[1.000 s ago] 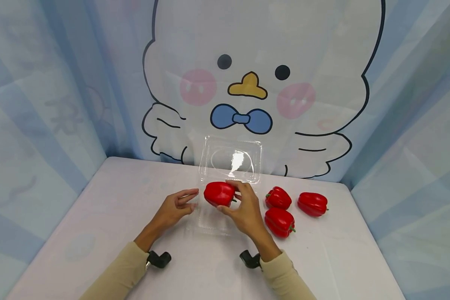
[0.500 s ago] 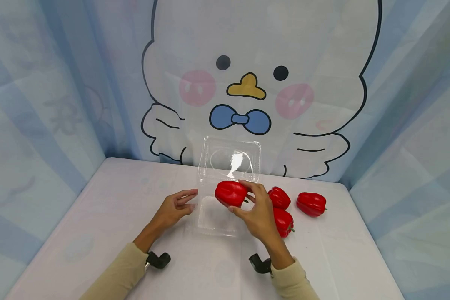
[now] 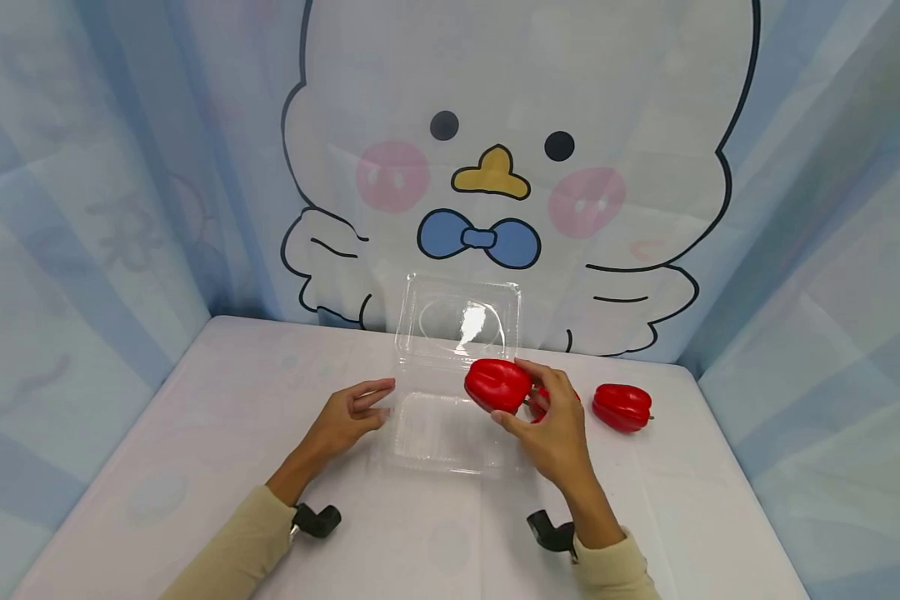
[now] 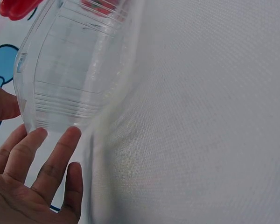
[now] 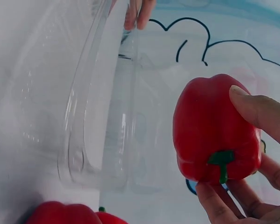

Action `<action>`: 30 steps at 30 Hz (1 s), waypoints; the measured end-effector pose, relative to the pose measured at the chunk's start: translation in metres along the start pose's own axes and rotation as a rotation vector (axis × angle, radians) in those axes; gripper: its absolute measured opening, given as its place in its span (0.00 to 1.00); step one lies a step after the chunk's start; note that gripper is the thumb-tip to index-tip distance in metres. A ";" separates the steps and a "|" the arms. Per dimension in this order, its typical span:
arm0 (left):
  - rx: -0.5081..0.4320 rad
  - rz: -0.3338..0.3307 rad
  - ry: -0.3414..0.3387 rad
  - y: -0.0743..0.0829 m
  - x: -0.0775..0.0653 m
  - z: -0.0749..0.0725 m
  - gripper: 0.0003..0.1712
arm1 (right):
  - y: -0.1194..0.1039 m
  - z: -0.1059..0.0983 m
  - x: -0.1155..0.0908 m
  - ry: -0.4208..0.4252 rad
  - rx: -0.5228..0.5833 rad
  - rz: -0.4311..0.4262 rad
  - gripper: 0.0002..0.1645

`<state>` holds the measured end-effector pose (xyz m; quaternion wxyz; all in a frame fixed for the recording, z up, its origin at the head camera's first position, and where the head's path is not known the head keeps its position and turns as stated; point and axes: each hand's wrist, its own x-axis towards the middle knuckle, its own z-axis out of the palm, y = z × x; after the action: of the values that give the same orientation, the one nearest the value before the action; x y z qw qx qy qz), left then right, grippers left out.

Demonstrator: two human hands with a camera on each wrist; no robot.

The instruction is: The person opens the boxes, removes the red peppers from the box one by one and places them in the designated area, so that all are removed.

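My right hand (image 3: 551,425) holds a glossy red bell pepper (image 3: 497,385) by its stem end, thumb and fingertips on its sides. In the right wrist view the bell pepper (image 5: 214,135) hangs beside a clear plastic clamshell box (image 5: 74,154), its green stem showing. The clamshell box (image 3: 438,429) lies with its lid (image 3: 457,321) raised at the back. At the box's left side is my left hand (image 3: 348,415). The left wrist view shows its fairly straight fingers (image 4: 53,163) spread at the corner of the clear wall (image 4: 60,105), thumb near the rim.
Another red bell pepper (image 3: 540,402) is mostly hidden behind my right hand; a further bell pepper (image 3: 622,407) lies to the right. Bell peppers (image 5: 63,214) also show low in the right wrist view. A cartoon-printed curtain (image 3: 645,208) backs the white table (image 3: 270,350).
The right hand has moved rightward with its bell pepper, from over the box to its right edge, now covering most of the bell peppers there. The left hand has stayed in place.
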<state>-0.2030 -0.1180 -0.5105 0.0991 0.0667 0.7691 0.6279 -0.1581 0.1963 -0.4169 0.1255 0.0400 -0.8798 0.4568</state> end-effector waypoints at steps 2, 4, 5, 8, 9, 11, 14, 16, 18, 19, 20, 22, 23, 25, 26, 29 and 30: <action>0.000 -0.001 0.001 0.000 0.000 0.000 0.34 | 0.002 -0.005 0.000 0.003 -0.005 -0.001 0.49; 0.001 -0.001 0.002 0.001 0.000 0.000 0.34 | 0.005 -0.009 0.000 0.005 -0.014 -0.002 0.49; 0.000 -0.002 0.002 0.001 0.000 0.000 0.34 | 0.007 -0.012 0.000 0.005 -0.022 -0.002 0.49; 0.001 -0.002 0.001 0.000 0.000 -0.001 0.34 | 0.011 -0.018 0.000 0.012 -0.040 0.012 0.50; 0.001 -0.001 0.000 0.000 0.000 -0.001 0.34 | 0.013 -0.021 -0.001 0.014 -0.041 0.017 0.50; -0.001 0.000 0.000 0.000 0.001 -0.001 0.34 | 0.015 -0.025 -0.002 0.020 -0.040 0.025 0.50; -0.001 0.001 0.000 0.000 0.001 -0.001 0.34 | 0.019 -0.032 -0.004 0.035 -0.048 0.033 0.49; 0.000 0.000 0.001 0.000 0.001 -0.001 0.34 | 0.023 -0.036 -0.005 0.045 -0.057 0.039 0.49; 0.000 0.001 0.001 0.000 0.000 -0.001 0.34 | 0.027 -0.040 -0.006 0.049 -0.064 0.053 0.50; 0.001 0.000 0.001 0.000 0.001 0.000 0.34 | 0.028 -0.042 -0.007 0.050 -0.067 0.062 0.50; 0.001 -0.001 0.001 0.001 0.001 0.000 0.34 | 0.030 -0.043 -0.007 0.051 -0.065 0.069 0.50; 0.003 0.002 -0.001 0.001 0.001 0.000 0.34 | 0.033 -0.046 -0.008 0.055 -0.069 0.083 0.51; 0.003 0.000 0.000 0.001 0.001 0.000 0.34 | 0.034 -0.048 -0.009 0.057 -0.072 0.087 0.51; 0.002 -0.005 0.002 0.001 0.002 0.000 0.34 | 0.037 -0.050 -0.010 0.068 -0.084 0.092 0.51; 0.002 -0.005 0.003 0.001 0.002 0.000 0.34 | 0.040 -0.051 -0.011 0.075 -0.091 0.092 0.51; 0.007 -0.004 0.004 0.000 0.002 0.000 0.34 | 0.046 -0.054 -0.013 0.095 -0.106 0.096 0.51; 0.008 -0.001 0.004 0.000 0.002 0.000 0.34 | 0.049 -0.055 -0.014 0.103 -0.108 0.098 0.51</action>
<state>-0.2050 -0.1173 -0.5112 0.0974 0.0653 0.7718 0.6250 -0.1437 0.2690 -0.4287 0.1501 -0.0333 -0.8965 0.4155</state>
